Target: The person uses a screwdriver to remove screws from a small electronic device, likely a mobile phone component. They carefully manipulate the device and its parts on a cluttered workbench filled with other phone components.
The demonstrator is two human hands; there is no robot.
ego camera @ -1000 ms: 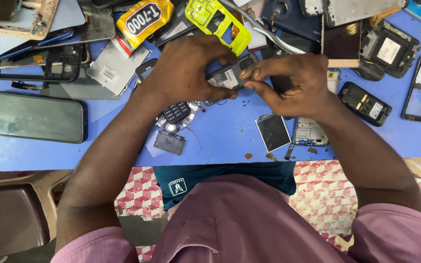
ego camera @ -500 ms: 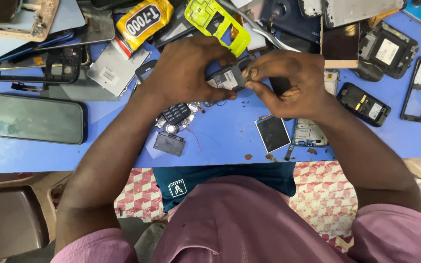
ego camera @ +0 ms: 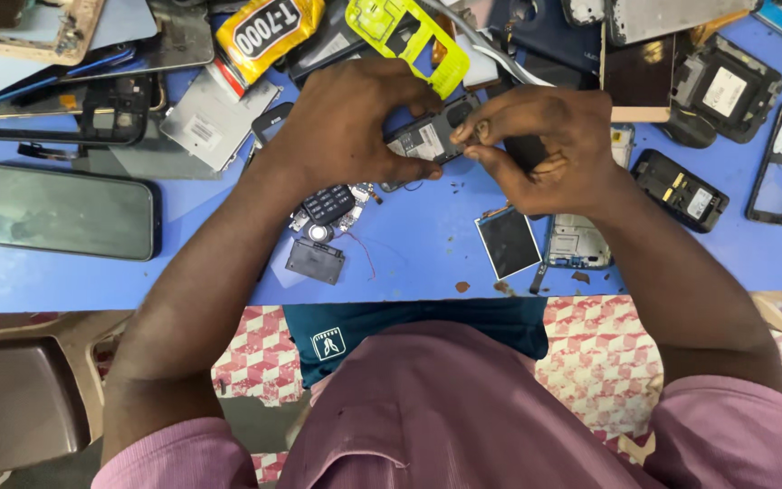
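The small dark phone body sits between your two hands, held just above the blue table near its middle, its labelled back facing up. Your left hand wraps over its left end, fingers curled down and the thumb pressed along the lower edge. Your right hand meets it from the other side, thumb and forefinger pinched narrow on the right end of the phone body, the remaining fingers folded in.

Just below your left hand lies a keypad board with dark keys, and below that a small black battery. Under your right hand a loose display panel lies flat, with a bare circuit board just beside it. Above your hands rests a yellow-green phone frame and, to its left, a yellow glue tube. Well off to the left a smartphone lies on the table.
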